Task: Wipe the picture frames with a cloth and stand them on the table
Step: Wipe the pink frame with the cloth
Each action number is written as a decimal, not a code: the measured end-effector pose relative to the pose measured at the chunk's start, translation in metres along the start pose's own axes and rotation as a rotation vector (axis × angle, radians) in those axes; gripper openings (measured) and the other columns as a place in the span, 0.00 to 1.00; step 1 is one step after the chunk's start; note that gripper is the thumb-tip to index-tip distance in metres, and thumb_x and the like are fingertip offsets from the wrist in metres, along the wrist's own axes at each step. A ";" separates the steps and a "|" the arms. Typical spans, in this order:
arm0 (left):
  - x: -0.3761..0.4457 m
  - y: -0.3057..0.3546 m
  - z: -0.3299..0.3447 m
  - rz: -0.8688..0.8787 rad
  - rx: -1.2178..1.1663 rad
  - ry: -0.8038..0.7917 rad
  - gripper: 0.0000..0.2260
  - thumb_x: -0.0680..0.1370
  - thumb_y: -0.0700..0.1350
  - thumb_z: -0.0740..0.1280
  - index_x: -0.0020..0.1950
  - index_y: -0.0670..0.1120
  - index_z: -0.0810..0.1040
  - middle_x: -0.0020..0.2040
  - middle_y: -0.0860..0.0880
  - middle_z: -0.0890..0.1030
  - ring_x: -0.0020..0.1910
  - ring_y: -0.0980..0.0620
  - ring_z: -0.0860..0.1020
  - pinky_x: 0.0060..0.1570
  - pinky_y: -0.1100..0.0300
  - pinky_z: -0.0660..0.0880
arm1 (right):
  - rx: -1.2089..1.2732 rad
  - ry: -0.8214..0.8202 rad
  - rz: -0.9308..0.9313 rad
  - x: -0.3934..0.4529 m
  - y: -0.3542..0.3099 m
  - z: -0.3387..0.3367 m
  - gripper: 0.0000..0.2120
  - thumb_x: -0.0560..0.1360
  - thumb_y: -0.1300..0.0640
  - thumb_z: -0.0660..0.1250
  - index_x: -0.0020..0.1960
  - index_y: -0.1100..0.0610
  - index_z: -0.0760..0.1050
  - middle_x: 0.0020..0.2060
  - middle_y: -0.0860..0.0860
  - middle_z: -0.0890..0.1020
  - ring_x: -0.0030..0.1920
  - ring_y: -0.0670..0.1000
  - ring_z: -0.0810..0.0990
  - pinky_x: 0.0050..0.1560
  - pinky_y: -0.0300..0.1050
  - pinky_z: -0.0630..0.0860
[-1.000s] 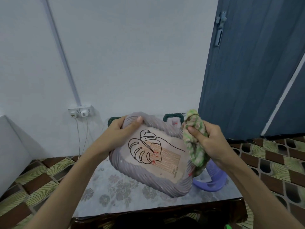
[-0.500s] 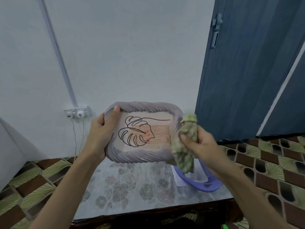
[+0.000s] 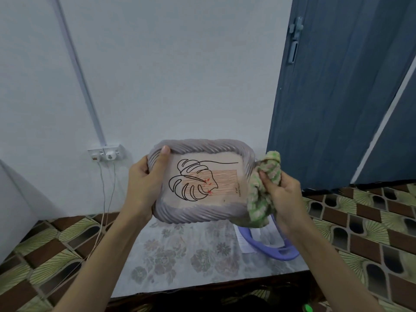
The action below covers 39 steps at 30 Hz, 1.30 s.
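Observation:
A grey picture frame (image 3: 198,213) with a twisted-rope border and a line drawing of a leaf is held upright above the table (image 3: 198,262), facing me. My left hand (image 3: 144,188) grips its left edge, thumb on the front. My right hand (image 3: 281,199) holds a bunched green and white cloth (image 3: 263,197) pressed against the frame's right edge and lower right corner.
A purple plastic basket (image 3: 276,252) with paper in it lies on the table under my right hand. A wall socket (image 3: 105,153) with hanging cables sits on the left wall. A blue door (image 3: 337,97) stands at the right. Patterned floor tiles surround the table.
The frame went from tilted over the table to upright and facing me. The cloth has moved down along the frame's right edge toward its lower right corner.

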State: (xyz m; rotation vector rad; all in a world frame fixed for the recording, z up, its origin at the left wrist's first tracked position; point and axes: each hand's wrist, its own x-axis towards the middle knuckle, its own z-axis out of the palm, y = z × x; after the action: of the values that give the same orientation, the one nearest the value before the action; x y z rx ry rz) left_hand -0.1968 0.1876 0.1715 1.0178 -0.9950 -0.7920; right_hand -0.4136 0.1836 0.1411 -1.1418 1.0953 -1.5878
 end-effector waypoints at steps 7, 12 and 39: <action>0.000 -0.002 -0.006 -0.027 -0.002 0.012 0.10 0.77 0.50 0.64 0.44 0.45 0.79 0.32 0.53 0.84 0.32 0.57 0.82 0.29 0.65 0.77 | 0.511 -0.240 0.167 0.006 -0.013 -0.043 0.19 0.54 0.51 0.78 0.43 0.56 0.81 0.38 0.51 0.83 0.39 0.49 0.83 0.38 0.43 0.81; 0.000 -0.001 -0.003 -0.026 -0.013 0.035 0.09 0.77 0.49 0.64 0.43 0.45 0.79 0.32 0.53 0.83 0.32 0.57 0.82 0.29 0.65 0.77 | 0.041 -0.340 0.048 -0.001 -0.017 -0.025 0.13 0.68 0.65 0.68 0.50 0.53 0.76 0.40 0.48 0.84 0.42 0.46 0.83 0.42 0.40 0.80; 0.003 -0.009 -0.001 0.028 0.022 0.110 0.11 0.76 0.51 0.66 0.41 0.45 0.79 0.35 0.48 0.82 0.35 0.54 0.81 0.33 0.61 0.79 | -0.573 -0.013 -0.381 0.014 -0.028 0.010 0.24 0.73 0.65 0.66 0.67 0.53 0.70 0.48 0.47 0.80 0.45 0.48 0.79 0.50 0.27 0.73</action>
State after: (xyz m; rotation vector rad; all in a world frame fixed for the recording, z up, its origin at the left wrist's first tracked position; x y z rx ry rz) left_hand -0.1956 0.1819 0.1640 1.0532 -0.9234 -0.6963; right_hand -0.4106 0.1756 0.1731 -1.8249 1.4385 -1.5827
